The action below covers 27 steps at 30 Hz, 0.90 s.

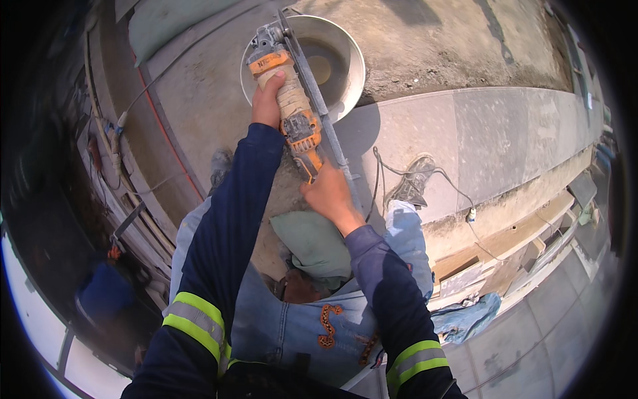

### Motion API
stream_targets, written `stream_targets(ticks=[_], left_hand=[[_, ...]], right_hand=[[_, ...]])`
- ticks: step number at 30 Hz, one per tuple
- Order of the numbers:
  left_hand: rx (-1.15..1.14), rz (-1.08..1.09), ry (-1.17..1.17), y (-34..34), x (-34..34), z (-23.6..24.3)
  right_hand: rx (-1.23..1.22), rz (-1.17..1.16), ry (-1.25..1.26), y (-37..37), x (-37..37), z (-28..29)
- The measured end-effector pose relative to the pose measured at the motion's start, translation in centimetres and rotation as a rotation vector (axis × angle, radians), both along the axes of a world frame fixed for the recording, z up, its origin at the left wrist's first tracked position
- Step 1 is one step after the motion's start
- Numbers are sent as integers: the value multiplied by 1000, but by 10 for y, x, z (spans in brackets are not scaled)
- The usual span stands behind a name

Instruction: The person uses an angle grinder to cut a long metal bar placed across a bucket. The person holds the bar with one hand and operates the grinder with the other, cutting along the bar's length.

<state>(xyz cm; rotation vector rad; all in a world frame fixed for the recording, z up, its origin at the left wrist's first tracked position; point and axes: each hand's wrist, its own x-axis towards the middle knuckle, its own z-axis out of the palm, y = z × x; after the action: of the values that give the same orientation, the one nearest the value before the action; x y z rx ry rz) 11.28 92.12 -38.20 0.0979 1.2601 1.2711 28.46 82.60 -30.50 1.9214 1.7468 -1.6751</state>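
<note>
My left hand (267,101) grips the taped front body of an orange angle grinder (295,100). My right hand (327,193) holds its rear handle. The grinder's disc (284,23) is at a long, narrow grey strip (318,93) lying beside the tool, across a white bucket (353,70) with murky contents; whether disc and strip touch I cannot tell. A green cushion or sack (309,243) lies between my legs. My shoes (415,176) are on either side, the right one among black cables (379,166).
Pale stone slabs (505,139) run to the right, with boards (485,259) and blue cloth (465,319) below them. At the left are an orange cable (169,143), plugs (121,120), long pipes and dark clutter. Another green sack (159,30) lies at the upper left.
</note>
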Motion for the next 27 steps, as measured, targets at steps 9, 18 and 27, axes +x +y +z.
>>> stream_targets(ticks=[9, 18, 27], left_hand=[[-11, -14, 34, -10, 1, -8], [9, -21, 12, 0, -4, -11], [34, -18, 23, 13, -11, -16]], right_hand=[[-37, 5, 17, -4, 2, 5], [-40, 3, 6, 7, -4, 3], [15, 1, 1, 15, -10, -6]])
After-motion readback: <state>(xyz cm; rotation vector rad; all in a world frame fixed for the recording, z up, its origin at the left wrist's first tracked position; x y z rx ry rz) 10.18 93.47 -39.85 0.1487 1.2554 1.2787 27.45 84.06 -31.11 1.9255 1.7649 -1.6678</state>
